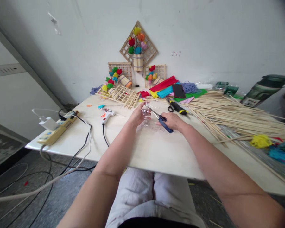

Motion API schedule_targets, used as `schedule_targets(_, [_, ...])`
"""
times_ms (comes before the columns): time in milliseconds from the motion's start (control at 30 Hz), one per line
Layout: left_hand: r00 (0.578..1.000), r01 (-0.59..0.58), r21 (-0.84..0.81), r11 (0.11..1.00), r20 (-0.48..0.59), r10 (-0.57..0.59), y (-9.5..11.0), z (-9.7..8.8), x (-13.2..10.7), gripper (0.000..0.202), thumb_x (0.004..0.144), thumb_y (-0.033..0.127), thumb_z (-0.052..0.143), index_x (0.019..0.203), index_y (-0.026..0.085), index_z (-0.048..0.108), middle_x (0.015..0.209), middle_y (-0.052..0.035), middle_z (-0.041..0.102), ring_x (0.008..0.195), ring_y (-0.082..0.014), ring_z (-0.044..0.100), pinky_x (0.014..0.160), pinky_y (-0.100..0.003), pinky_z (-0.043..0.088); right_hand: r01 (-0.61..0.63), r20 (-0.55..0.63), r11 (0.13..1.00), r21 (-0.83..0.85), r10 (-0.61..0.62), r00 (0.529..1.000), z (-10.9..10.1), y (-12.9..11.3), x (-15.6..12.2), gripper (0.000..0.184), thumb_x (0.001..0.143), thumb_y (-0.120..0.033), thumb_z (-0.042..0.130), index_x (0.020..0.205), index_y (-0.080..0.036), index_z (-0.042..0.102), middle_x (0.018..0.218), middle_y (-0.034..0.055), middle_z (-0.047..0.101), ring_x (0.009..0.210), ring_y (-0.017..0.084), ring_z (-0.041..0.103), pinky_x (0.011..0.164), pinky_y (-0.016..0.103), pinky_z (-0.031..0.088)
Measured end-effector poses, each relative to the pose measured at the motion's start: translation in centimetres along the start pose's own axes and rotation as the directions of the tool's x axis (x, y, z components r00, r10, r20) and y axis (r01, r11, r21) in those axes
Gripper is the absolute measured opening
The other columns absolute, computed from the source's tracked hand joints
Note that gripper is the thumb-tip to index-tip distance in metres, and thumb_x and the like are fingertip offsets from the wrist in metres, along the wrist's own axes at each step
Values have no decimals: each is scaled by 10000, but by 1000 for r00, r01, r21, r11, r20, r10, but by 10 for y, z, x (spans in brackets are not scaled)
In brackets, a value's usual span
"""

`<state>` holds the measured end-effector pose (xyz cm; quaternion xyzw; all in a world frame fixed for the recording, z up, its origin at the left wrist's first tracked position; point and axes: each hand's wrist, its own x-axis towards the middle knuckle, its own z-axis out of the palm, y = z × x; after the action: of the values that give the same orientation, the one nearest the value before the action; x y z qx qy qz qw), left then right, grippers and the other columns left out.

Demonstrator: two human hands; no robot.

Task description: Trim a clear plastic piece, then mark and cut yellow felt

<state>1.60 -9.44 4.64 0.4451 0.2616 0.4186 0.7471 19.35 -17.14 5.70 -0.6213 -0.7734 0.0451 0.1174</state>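
Over the middle of the white table (152,155), my left hand (138,114) is closed on a piece of clear, crinkled plastic (146,117). My right hand (172,121) grips scissors (165,124) with dark blue handles, and their blades point up and left at the plastic beside my left fingers. Whether the blades touch the plastic is hard to tell. A white glue gun (107,116) lies left of my left hand. Just beyond my right hand is a black and yellow tool (178,107), perhaps pliers or a cutter.
Thin wooden sticks (232,114) cover the right side, near a dark bottle (263,90). Coloured sheets and a phone (178,91) lie at the back. Stick lattices with paper flowers (137,47) lean on the wall. A power strip (58,128) with trailing cables sits at left.
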Motion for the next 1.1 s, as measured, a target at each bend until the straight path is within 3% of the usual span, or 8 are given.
schedule_targets(100, [994, -76, 47, 996, -74, 79, -1, -1, 2, 352, 822, 420, 456, 1104, 214, 500, 555, 33, 514, 476, -109, 531, 439, -204, 452, -35, 6, 990, 137, 34, 999, 1, -5, 0, 473, 728, -646, 496, 710, -176, 544, 717, 65, 619, 646, 170, 554, 539, 244, 323])
schedule_targets(167, [986, -115, 81, 990, -108, 124, -1, -1, 3, 358, 826, 426, 442, 1109, 213, 495, 561, 34, 511, 472, -103, 517, 431, -192, 436, -79, 58, 944, 319, 64, 996, -1, -11, -1, 467, 711, -637, 533, 648, -175, 504, 643, 41, 580, 573, 140, 525, 505, 237, 323])
schedule_targets(233, [978, -142, 120, 982, -137, 159, -1, -2, 5, 361, 828, 429, 434, 1112, 215, 492, 560, 34, 507, 469, -99, 504, 417, -176, 413, -166, 179, 809, 565, 76, 981, -4, -16, -3, 456, 709, -613, 561, 623, -176, 464, 574, 12, 532, 488, 106, 485, 464, 227, 333])
schedule_targets(300, [968, -169, 163, 972, -160, 195, -2, -2, 6, 358, 830, 431, 429, 1107, 213, 493, 551, 37, 497, 466, -94, 491, 405, -162, 390, -270, 305, 613, 743, 49, 951, -8, -20, -6, 433, 720, -577, 583, 632, -174, 448, 526, -9, 500, 424, 83, 452, 421, 217, 343])
schedule_targets(333, [964, -182, 181, 967, -163, 212, -2, -2, 6, 354, 832, 430, 428, 1103, 212, 492, 549, 38, 493, 466, -91, 487, 403, -157, 382, -306, 344, 538, 786, 30, 938, -9, -20, -7, 421, 724, -557, 595, 640, -170, 452, 513, -12, 496, 406, 79, 446, 404, 214, 347])
schedule_targets(400, [959, -206, 209, 956, -151, 240, -2, -3, 6, 351, 834, 430, 429, 1101, 211, 488, 553, 39, 491, 471, -88, 484, 402, -152, 373, -334, 374, 469, 818, 9, 927, -10, -20, -8, 399, 727, -524, 617, 653, -158, 477, 505, -6, 509, 392, 79, 457, 384, 208, 357])
schedule_targets(667, [963, -236, 238, 942, -76, 260, -2, -1, 1, 389, 852, 462, 414, 1144, 211, 470, 571, 41, 488, 479, -82, 485, 401, -150, 350, -349, 387, 418, 838, -6, 922, -4, -16, -7, 403, 726, -522, 626, 668, -139, 514, 539, 25, 572, 410, 92, 518, 395, 204, 417])
schedule_targets(1100, [974, -226, 232, 946, 30, 225, -1, -2, -1, 401, 869, 470, 398, 1164, 209, 473, 538, 41, 493, 436, -88, 470, 387, -164, 327, -331, 380, 460, 824, -16, 925, -2, -13, -5, 451, 729, -587, 579, 687, -143, 515, 527, 7, 545, 399, 90, 504, 365, 201, 374])
